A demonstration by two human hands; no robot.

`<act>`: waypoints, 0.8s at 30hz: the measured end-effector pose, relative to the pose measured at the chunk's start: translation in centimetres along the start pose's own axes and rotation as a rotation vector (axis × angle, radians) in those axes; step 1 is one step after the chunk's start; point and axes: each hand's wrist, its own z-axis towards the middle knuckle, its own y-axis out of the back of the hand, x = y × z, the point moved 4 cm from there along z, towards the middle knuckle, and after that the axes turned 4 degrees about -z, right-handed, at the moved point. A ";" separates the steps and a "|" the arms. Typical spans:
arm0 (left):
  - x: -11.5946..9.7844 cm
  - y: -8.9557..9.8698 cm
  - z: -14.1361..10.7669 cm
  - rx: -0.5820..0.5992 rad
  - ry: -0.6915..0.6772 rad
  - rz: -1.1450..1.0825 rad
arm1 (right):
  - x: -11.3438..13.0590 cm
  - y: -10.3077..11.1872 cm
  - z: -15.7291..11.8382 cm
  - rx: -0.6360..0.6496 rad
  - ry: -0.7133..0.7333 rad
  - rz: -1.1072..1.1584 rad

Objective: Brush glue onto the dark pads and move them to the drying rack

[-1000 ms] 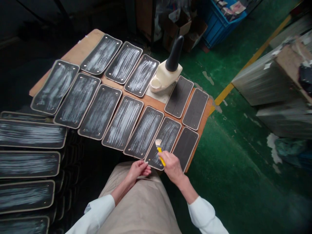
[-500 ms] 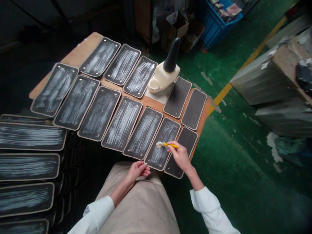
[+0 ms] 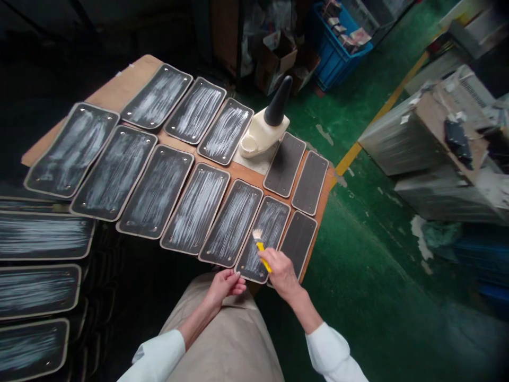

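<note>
A paintbrush with a yellow handle (image 3: pixel 264 259) is gripped in my right hand (image 3: pixel 281 271). Its pale bristles lie over a dark rectangular panel (image 3: pixel 260 241) with rounded corners, streaked with a whitish coating. My left hand (image 3: pixel 226 286) is closed at that panel's near left corner, thumb and fingers pinching the edge. Left of it lies another streaked panel (image 3: pixel 233 223). To the right, partly behind my right hand, is a plain dark panel (image 3: pixel 299 239) without streaks. A cream bottle (image 3: pixel 260 132) with a black cone-shaped top stands beyond the panels.
Two more plain panels, one of them here (image 3: pixel 310 183), lie on the brown board (image 3: pixel 115 87) near its right edge. Streaked panels (image 3: pixel 35 289) are stacked at the left. A blue crate (image 3: pixel 338 58) and cardboard boxes (image 3: pixel 274 61) stand on the green floor behind.
The brush has swung from nearly level to a steeper tilt, bristles pointing away from me. My right hand has shifted left and nearer; my left hand stays at the corner. The view has turned slightly.
</note>
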 end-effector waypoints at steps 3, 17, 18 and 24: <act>0.1 0.0 -0.1 0.001 -0.002 0.011 | 1.8 0.1 -3.4 0.044 -0.121 0.255; 4.7 -3.9 -1.4 0.005 0.026 0.150 | -13.4 9.6 -8.1 -0.400 -0.311 0.096; 5.6 -5.0 -1.3 0.013 0.045 0.142 | -14.4 9.8 -7.8 -0.393 -0.281 0.048; 9.5 -10.8 0.9 -0.030 0.128 0.041 | -17.7 8.9 -7.2 -0.309 -0.213 -0.080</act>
